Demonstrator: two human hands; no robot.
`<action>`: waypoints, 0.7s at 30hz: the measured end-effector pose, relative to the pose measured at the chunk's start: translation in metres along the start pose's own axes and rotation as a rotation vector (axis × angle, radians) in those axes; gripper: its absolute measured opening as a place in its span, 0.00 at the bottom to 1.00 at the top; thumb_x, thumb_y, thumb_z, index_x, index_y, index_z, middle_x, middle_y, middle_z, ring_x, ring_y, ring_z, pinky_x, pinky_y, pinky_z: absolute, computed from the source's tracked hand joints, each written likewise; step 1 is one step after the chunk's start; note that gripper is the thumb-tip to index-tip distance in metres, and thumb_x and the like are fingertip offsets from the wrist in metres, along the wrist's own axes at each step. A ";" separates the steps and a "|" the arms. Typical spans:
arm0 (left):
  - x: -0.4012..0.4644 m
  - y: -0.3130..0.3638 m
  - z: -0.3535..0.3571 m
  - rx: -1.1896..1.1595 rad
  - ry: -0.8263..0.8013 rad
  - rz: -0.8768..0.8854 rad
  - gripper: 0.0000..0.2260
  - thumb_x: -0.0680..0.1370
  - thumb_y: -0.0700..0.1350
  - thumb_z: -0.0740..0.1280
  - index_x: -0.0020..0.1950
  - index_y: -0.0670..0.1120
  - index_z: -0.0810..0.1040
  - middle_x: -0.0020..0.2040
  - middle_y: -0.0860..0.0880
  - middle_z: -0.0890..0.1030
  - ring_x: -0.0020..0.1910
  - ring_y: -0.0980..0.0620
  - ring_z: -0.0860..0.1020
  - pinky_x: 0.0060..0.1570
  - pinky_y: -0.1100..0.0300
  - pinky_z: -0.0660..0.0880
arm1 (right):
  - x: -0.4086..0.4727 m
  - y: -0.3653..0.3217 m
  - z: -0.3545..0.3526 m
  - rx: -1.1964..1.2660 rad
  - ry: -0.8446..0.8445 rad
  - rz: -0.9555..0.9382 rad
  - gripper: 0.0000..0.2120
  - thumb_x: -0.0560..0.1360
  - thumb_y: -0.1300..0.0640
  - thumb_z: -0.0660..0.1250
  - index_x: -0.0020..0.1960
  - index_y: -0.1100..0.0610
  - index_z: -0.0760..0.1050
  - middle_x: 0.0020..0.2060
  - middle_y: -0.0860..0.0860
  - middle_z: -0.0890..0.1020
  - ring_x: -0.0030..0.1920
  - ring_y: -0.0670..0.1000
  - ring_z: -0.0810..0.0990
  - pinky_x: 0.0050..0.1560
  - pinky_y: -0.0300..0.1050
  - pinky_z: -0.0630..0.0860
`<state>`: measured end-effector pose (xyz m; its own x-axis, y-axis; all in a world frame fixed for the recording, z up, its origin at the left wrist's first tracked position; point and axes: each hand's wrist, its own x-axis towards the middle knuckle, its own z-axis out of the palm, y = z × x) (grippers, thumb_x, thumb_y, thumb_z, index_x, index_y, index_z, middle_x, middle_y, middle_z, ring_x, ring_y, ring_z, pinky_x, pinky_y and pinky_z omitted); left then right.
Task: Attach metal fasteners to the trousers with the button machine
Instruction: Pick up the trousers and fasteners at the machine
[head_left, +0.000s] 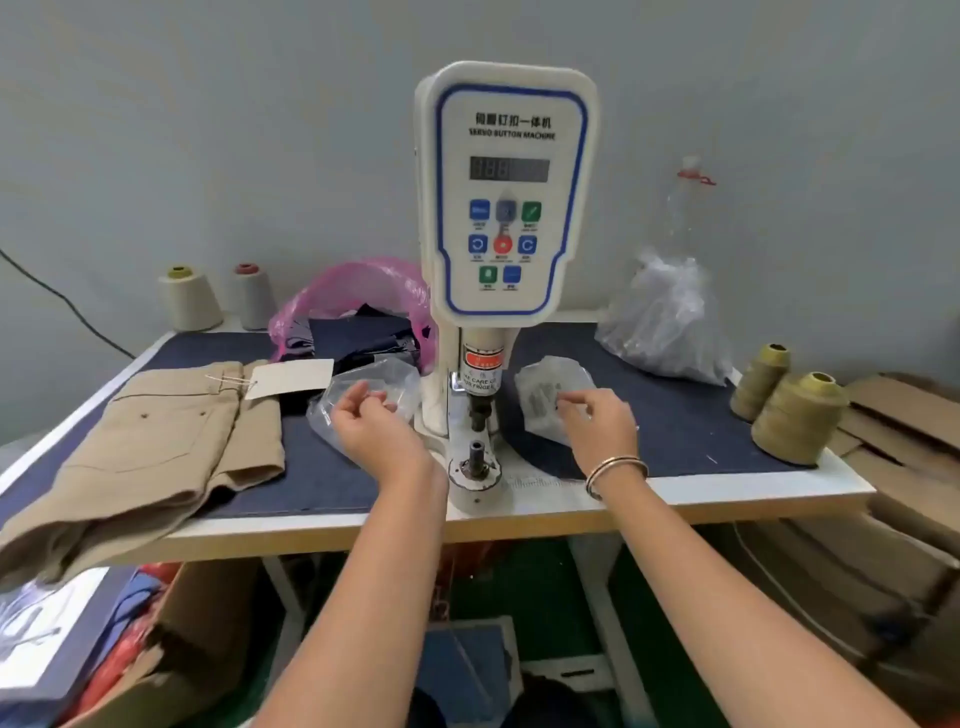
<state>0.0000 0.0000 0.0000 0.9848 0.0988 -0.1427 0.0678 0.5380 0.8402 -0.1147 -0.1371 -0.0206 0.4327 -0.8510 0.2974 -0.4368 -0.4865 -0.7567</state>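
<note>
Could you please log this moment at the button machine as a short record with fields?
Machine: button machine, upright at the table's front edge, nothing on its lower die
Left hand: left hand reaching into a clear bag left of the machine
Right hand: right hand pinching at a second clear bag on the right
Trousers: tan trousers lying on the table's left side, tag attached, not yet at the machine

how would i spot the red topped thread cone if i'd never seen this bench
Start at the tall white button machine and look left along the wall, past the pink plastic bag. Two pale thread cones stand there; it is the grey-white cone with the red core, not its yellow-topped cream neighbour.
</note>
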 end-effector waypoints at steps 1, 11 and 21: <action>0.006 -0.001 0.004 0.031 -0.009 0.047 0.13 0.78 0.35 0.55 0.44 0.52 0.72 0.42 0.53 0.75 0.38 0.57 0.73 0.42 0.67 0.70 | 0.013 0.002 0.002 -0.188 -0.018 0.000 0.11 0.78 0.51 0.61 0.53 0.50 0.82 0.57 0.50 0.76 0.59 0.54 0.71 0.59 0.47 0.68; 0.050 -0.055 -0.018 1.101 -0.635 0.714 0.12 0.76 0.35 0.58 0.57 0.43 0.75 0.52 0.47 0.77 0.53 0.47 0.73 0.49 0.50 0.73 | 0.059 0.018 0.026 -1.020 -0.106 -0.227 0.12 0.78 0.50 0.60 0.57 0.47 0.78 0.69 0.51 0.59 0.63 0.56 0.60 0.62 0.50 0.59; 0.067 -0.063 -0.042 1.439 -0.756 1.029 0.08 0.73 0.38 0.64 0.51 0.44 0.76 0.47 0.46 0.76 0.44 0.47 0.71 0.41 0.57 0.63 | 0.066 0.015 0.052 -1.186 -0.195 -0.296 0.15 0.74 0.55 0.64 0.60 0.50 0.76 0.62 0.52 0.66 0.62 0.56 0.63 0.64 0.54 0.57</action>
<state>0.0546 0.0081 -0.0842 0.5535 -0.6618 0.5056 -0.8260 -0.5138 0.2317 -0.0515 -0.1899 -0.0425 0.7021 -0.6839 0.1984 -0.7026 -0.6199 0.3494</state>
